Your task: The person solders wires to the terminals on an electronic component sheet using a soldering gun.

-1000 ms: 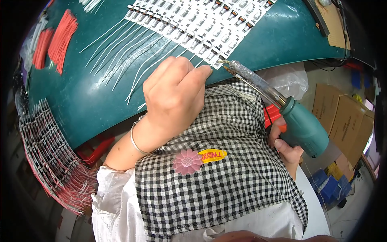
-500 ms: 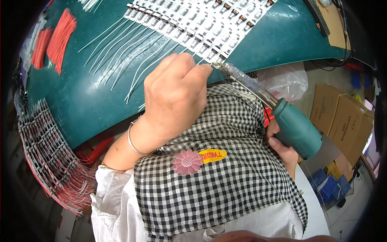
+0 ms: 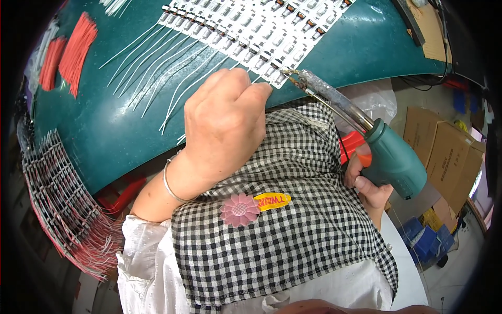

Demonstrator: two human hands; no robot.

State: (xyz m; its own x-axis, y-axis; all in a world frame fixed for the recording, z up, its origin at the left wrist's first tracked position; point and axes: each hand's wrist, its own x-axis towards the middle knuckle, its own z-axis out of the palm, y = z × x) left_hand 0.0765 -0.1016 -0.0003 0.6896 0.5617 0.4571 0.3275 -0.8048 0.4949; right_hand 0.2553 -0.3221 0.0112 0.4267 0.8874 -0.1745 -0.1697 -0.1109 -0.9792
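At the far left edge of the green surface lies a mat of finished parts with red and white leads, and above it two bundles of red wire pieces. Loose white wires fan across the surface toward the centre. The left hand rests at the near edge of the surface, fingers curled in a narrow grip; what they pinch is hidden beneath the knuckles and cannot be told. A thin metal bangle sits on that wrist. Just beyond the fingertips lies a white panel of small components in rows. The soldering gun, green-bodied with a long metal barrel, has its tip at the near edge of the panel, just beside the left fingertips. The right hand holds the gun's handle in a closed grip, below the surface edge. A checked apron covers the lap. Cardboard boxes stand on the floor at right.
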